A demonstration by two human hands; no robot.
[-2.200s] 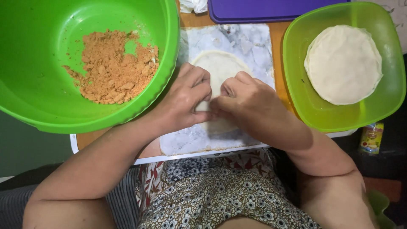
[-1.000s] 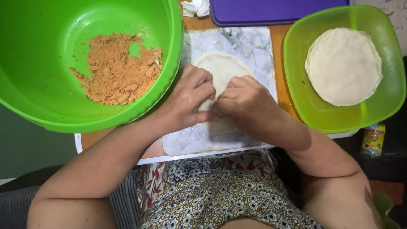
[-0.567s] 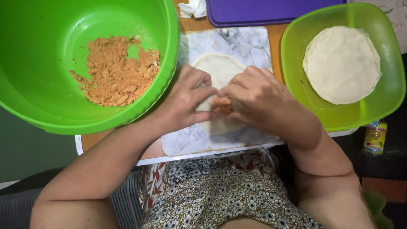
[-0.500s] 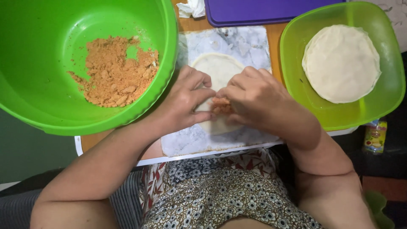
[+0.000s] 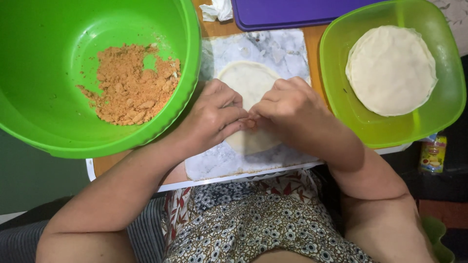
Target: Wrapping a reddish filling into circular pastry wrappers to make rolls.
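A round white dough wrapper lies on a marbled white board. My left hand and my right hand rest side by side on its middle, fingertips meeting and pinching the wrapper around a bit of orange-brown filling that shows between them. Most of the filling under my fingers is hidden. A big green bowl at the left holds a heap of crumbly orange-brown filling.
A flat green bowl at the right holds a stack of round white wrappers. A purple lid and a crumpled tissue lie at the far edge. A small yellow packet sits low on the right.
My right hand has shifted slightly over the wrapper's middle, and a bit of orange filling now shows between the fingertips. The bowls have not moved.
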